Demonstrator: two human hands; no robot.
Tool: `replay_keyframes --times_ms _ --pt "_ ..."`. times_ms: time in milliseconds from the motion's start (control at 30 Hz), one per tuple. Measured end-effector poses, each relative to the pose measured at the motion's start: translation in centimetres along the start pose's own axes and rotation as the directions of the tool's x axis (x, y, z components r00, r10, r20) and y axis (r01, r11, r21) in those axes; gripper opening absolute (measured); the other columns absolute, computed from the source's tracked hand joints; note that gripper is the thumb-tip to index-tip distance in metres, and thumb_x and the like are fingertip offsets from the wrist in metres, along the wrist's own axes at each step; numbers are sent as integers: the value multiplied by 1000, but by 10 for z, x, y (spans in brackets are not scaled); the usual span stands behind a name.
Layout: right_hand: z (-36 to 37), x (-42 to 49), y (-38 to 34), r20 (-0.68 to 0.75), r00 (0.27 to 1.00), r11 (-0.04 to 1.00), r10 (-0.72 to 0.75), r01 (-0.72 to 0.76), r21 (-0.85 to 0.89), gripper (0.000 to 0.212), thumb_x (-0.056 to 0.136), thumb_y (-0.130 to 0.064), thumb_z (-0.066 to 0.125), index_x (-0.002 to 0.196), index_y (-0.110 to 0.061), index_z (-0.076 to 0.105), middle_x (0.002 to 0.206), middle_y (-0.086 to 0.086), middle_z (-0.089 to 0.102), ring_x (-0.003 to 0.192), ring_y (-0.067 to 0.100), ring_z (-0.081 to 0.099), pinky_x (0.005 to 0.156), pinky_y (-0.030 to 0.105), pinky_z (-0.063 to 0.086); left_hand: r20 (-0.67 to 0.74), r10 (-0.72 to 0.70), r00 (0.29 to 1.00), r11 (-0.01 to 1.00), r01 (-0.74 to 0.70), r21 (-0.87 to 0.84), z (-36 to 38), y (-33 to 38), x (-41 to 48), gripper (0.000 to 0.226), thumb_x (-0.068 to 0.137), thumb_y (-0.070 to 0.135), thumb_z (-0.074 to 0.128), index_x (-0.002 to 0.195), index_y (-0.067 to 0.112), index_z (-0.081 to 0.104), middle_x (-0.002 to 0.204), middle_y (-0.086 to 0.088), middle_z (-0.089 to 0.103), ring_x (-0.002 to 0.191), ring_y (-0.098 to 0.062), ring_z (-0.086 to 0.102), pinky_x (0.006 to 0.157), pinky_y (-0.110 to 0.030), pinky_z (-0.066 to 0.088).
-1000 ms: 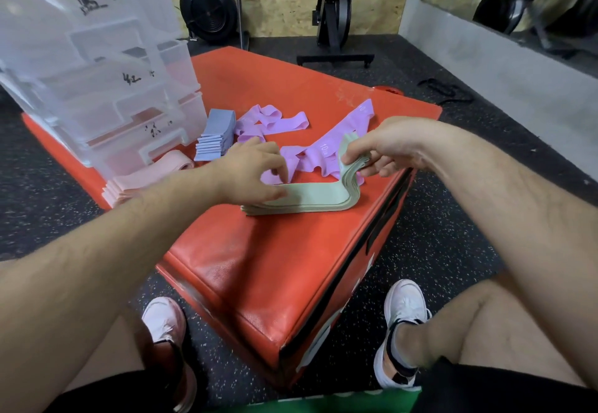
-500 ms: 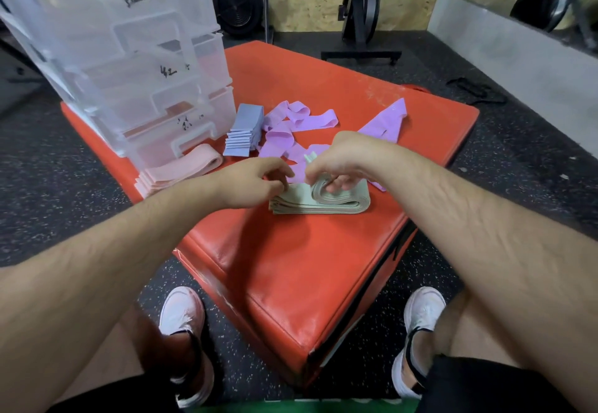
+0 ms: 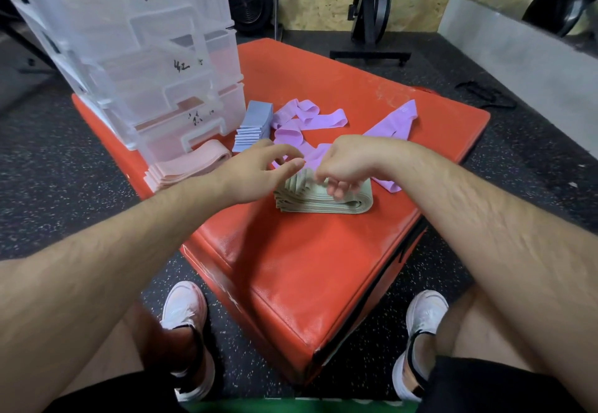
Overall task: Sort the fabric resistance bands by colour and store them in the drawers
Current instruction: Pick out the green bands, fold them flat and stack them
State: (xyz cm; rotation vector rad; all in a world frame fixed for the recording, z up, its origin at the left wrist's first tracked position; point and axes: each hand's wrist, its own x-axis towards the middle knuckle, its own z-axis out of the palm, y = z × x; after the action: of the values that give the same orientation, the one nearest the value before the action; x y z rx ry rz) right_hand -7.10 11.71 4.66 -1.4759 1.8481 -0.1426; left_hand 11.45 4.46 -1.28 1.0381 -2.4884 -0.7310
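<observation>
A folded stack of green bands (image 3: 326,200) lies on the red padded box (image 3: 291,267). My right hand (image 3: 346,166) hovers over the stack with loosely curled fingers that hold nothing. My left hand (image 3: 259,169) floats just left of the stack, fingers relaxed and empty. Loose purple bands (image 3: 310,119) sprawl behind both hands. A folded blue stack (image 3: 254,126) stands next to the clear plastic drawer unit (image 3: 155,56). A folded pink stack (image 3: 187,166) lies in front of the drawers.
The drawer unit has three drawers with handwritten labels; pink shows inside one. Black gym flooring surrounds the box, with exercise machines (image 3: 372,7) at the back wall. My white shoes (image 3: 184,315) stand on either side of the box's near corner.
The green bands have been folded over into a compact stack. Both hands have let go of it and lifted slightly above it.
</observation>
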Motion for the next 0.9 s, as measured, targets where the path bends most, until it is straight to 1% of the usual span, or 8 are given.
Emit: replay_keyframes --times_ms 100,200,300,433,567,667,800,900 --pt "-3 -5 7 -6 1000 998 -14 14 -58 27 96 -17 56 108 3 70 83 7 71 70 20 64 55 26 47 79 77 994 986 -88 140 6 4 -2 27 93 51 57 113 37 69 105 5 52 87 -5 60 89 -23 46" --pt "-16 -9 18 -205 979 992 -11 -15 -128 24 91 -19 60 106 -4 71 89 11 72 75 26 65 65 30 51 65 76 995 977 -87 194 7 9 0 27 89 51 63 105 30 71 102 3 54 82 -10 61 86 -31 50" --pt "-24 -14 37 -295 948 960 119 -186 -211 16 83 -21 56 88 -9 66 79 15 72 68 31 69 72 33 55 32 65 997 972 -70 225 7 10 1 29 88 55 62 95 28 69 98 5 55 80 -8 59 81 -28 48" --pt "-12 -11 57 -151 958 970 244 -238 56 25 83 -25 63 99 -6 61 92 12 70 75 25 75 71 36 62 24 45 999 970 -50 239 10 11 0 30 90 56 58 82 28 63 91 6 54 80 -11 59 78 -29 46" --pt "1 -6 61 -191 951 932 245 -176 317 34 80 -25 69 108 -8 61 102 10 61 81 24 66 65 28 57 -25 19 1000 971 -13 241 11 12 2 36 90 54 58 74 22 60 85 3 56 80 -15 57 76 -31 44" --pt "6 -7 61 -158 956 897 248 -164 411 45 77 -29 78 109 -12 51 114 9 59 96 29 68 76 34 60 -34 -11 999 970 19 241 11 14 4 32 86 45 68 75 17 59 79 3 61 77 -13 56 69 -31 43" --pt "11 -8 58 -170 960 862 223 -113 494 33 79 -20 79 89 -11 49 94 7 61 80 23 67 72 33 62 -6 -136 991 970 134 204 4 18 6 29 81 39 73 83 17 54 82 5 64 76 -13 60 62 -26 45" --pt "11 -4 56 -151 968 850 201 -96 518 30 74 -14 78 96 -4 61 84 9 64 72 22 67 72 37 64 59 -209 976 964 196 180 -1 18 10 35 79 42 75 94 20 52 89 4 65 81 -16 64 71 -33 52"
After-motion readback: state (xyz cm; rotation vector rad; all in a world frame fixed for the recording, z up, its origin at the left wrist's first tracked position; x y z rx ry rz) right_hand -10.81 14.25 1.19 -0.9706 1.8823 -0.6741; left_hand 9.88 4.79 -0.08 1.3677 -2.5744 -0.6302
